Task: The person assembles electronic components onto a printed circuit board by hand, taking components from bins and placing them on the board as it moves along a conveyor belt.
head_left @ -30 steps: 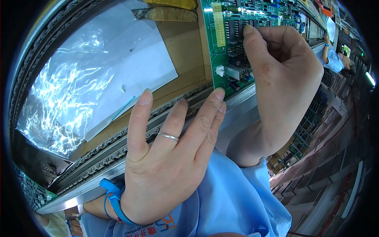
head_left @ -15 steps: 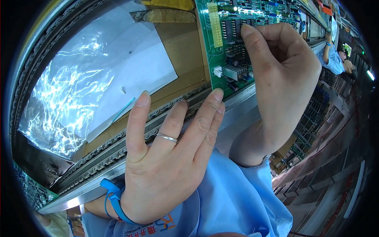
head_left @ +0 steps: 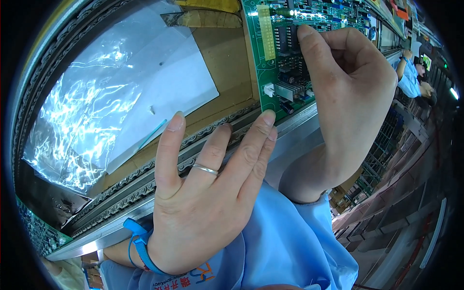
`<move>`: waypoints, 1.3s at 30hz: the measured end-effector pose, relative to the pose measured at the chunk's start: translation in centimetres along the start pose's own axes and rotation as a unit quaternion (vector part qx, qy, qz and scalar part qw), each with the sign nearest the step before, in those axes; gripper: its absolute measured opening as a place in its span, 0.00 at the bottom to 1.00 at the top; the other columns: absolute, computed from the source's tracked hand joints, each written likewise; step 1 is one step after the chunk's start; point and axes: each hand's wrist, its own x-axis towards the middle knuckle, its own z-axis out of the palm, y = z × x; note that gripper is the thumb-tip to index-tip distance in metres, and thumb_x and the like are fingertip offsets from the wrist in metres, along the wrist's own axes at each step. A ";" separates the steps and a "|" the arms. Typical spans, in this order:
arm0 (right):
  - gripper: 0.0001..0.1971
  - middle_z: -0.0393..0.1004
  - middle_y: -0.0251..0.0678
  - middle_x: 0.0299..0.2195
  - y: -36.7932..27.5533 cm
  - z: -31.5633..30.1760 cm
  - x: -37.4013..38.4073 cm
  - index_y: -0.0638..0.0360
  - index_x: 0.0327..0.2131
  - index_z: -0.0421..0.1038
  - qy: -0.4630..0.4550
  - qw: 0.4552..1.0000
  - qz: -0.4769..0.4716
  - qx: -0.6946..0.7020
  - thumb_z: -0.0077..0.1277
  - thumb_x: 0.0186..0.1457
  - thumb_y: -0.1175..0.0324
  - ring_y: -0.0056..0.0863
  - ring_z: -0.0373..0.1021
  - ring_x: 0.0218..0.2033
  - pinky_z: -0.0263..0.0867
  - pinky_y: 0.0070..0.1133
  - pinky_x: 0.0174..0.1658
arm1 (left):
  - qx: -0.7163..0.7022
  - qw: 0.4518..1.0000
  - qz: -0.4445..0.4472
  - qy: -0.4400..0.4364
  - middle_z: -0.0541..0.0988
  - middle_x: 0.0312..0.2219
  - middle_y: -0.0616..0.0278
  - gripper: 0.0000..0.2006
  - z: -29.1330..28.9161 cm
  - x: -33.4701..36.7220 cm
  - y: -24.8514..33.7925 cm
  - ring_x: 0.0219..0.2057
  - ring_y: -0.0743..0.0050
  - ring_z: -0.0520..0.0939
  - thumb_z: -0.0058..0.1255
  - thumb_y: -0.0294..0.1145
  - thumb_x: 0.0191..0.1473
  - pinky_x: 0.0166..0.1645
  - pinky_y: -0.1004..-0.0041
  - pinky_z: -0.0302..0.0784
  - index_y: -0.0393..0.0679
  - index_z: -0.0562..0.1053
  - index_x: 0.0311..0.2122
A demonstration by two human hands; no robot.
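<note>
A green circuit board [head_left: 261, 72] packed with parts lies across the conveyor rail at the top. My right hand [head_left: 348, 77] is over it, thumb and fingers pinched together beside the black chips [head_left: 288, 39]; whatever the fingertips hold is hidden behind the thumb. My left hand [head_left: 208, 198] is spread, with a fingertip at the board's near left corner, by a white connector [head_left: 269, 90] and a finned metal heat sink [head_left: 288, 91]. A ring and a blue wrist strap [head_left: 140, 241] are on it. A yellow strip [head_left: 266, 34] stands along the board's left side.
Left of the board, brown cardboard [head_left: 222, 58] carries a white sheet [head_left: 188, 72] and a clear plastic bag [head_left: 82, 116]. The chain rail [head_left: 121, 181] runs along the near edge. Another board [head_left: 38, 227] sits far left. A person in blue [head_left: 411, 79] is at the far right.
The circuit board has shifted slightly to the right and down, and my right hand has moved a little right with it. My left hand stays nearly still.
</note>
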 end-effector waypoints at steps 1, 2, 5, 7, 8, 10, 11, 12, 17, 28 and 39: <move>0.09 0.74 0.28 0.17 0.0 0.0 0.0 0.66 0.27 0.78 0.010 1.000 -0.006 -0.005 0.62 0.52 0.68 0.08 0.63 0.19 0.54 0.08 0.22 | 0.000 1.000 0.001 0.002 0.70 0.58 0.75 0.34 0.0 0.0 0.0 0.49 0.73 0.73 0.61 0.39 0.35 0.65 0.44 0.44 0.51 0.74 0.54; 0.09 0.74 0.28 0.17 0.0 0.0 0.0 0.66 0.27 0.78 0.009 1.000 -0.006 -0.004 0.62 0.52 0.68 0.08 0.63 0.19 0.54 0.08 0.22 | 0.000 1.000 0.001 0.003 0.70 0.58 0.75 0.33 0.0 0.0 0.1 0.49 0.73 0.73 0.61 0.39 0.35 0.65 0.44 0.44 0.52 0.74 0.54; 0.10 0.74 0.28 0.17 0.0 0.2 -0.1 0.66 0.27 0.78 0.014 1.000 -0.001 -0.006 0.63 0.52 0.68 0.07 0.63 0.18 0.53 0.08 0.22 | -0.005 1.000 -0.004 -0.003 0.70 0.57 0.76 0.33 -0.1 0.0 0.0 0.48 0.74 0.74 0.61 0.39 0.34 0.65 0.44 0.44 0.52 0.74 0.53; 0.10 0.73 0.28 0.17 0.2 0.4 -0.3 0.66 0.26 0.78 0.031 0.999 -0.011 0.026 0.63 0.52 0.68 0.07 0.63 0.18 0.52 0.08 0.21 | -0.007 1.000 -0.006 0.002 0.70 0.57 0.76 0.33 0.1 -0.1 0.0 0.48 0.74 0.74 0.61 0.40 0.34 0.65 0.44 0.45 0.52 0.74 0.53; 0.10 0.73 0.28 0.17 0.1 0.6 -0.4 0.66 0.26 0.78 0.030 0.999 -0.012 0.027 0.63 0.52 0.68 0.07 0.63 0.18 0.52 0.08 0.21 | -0.008 1.000 -0.008 0.008 0.70 0.57 0.76 0.33 0.2 -0.1 0.0 0.48 0.74 0.74 0.61 0.40 0.34 0.65 0.45 0.45 0.52 0.75 0.53; 0.09 0.72 0.27 0.16 -0.1 0.7 -0.4 0.65 0.25 0.77 0.039 0.999 0.004 0.038 0.62 0.52 0.69 0.07 0.62 0.18 0.52 0.08 0.21 | -0.008 1.000 -0.005 0.007 0.70 0.57 0.76 0.33 0.2 0.0 0.0 0.48 0.75 0.74 0.61 0.40 0.34 0.65 0.45 0.45 0.53 0.75 0.53; 0.09 0.72 0.27 0.16 -0.1 0.7 -0.4 0.65 0.25 0.77 0.039 0.999 0.004 0.037 0.62 0.52 0.69 0.07 0.62 0.18 0.52 0.08 0.21 | -0.007 1.000 -0.003 0.007 0.70 0.57 0.77 0.33 0.2 0.1 0.0 0.48 0.75 0.74 0.61 0.40 0.34 0.65 0.45 0.45 0.53 0.75 0.53; 0.09 0.72 0.27 0.16 -0.1 0.9 -0.5 0.65 0.25 0.77 0.043 0.999 -0.011 0.016 0.62 0.53 0.69 0.06 0.61 0.18 0.51 0.08 0.21 | -0.007 1.000 -0.006 0.007 0.70 0.57 0.77 0.33 0.2 0.0 0.0 0.48 0.75 0.74 0.61 0.40 0.34 0.65 0.45 0.45 0.53 0.75 0.53; 0.09 0.71 0.27 0.16 0.4 0.8 -0.4 0.65 0.25 0.76 0.047 0.997 -0.062 0.002 0.61 0.54 0.70 0.06 0.60 0.17 0.51 0.08 0.21 | -0.003 1.000 -0.006 0.000 0.70 0.57 0.76 0.33 -0.1 0.1 0.0 0.48 0.74 0.74 0.60 0.40 0.33 0.65 0.45 0.45 0.52 0.75 0.53; 0.04 0.70 0.28 0.19 0.6 -0.8 -1.1 0.61 0.34 0.80 0.011 0.987 -0.145 -0.075 0.56 0.55 0.77 0.11 0.59 0.19 0.53 0.13 0.22 | 0.008 1.000 0.007 -0.003 0.69 0.58 0.75 0.32 -0.2 0.0 0.0 0.48 0.73 0.74 0.60 0.40 0.36 0.65 0.44 0.45 0.51 0.74 0.54; 0.23 0.64 0.32 0.23 2.3 -2.0 -1.0 0.61 0.42 0.79 0.043 0.974 -0.220 -0.016 0.46 0.45 0.91 0.18 0.58 0.22 0.52 0.16 0.26 | 0.042 0.999 0.025 -0.009 0.68 0.59 0.74 0.34 -0.3 0.0 -0.2 0.49 0.71 0.73 0.62 0.40 0.36 0.65 0.43 0.44 0.51 0.72 0.55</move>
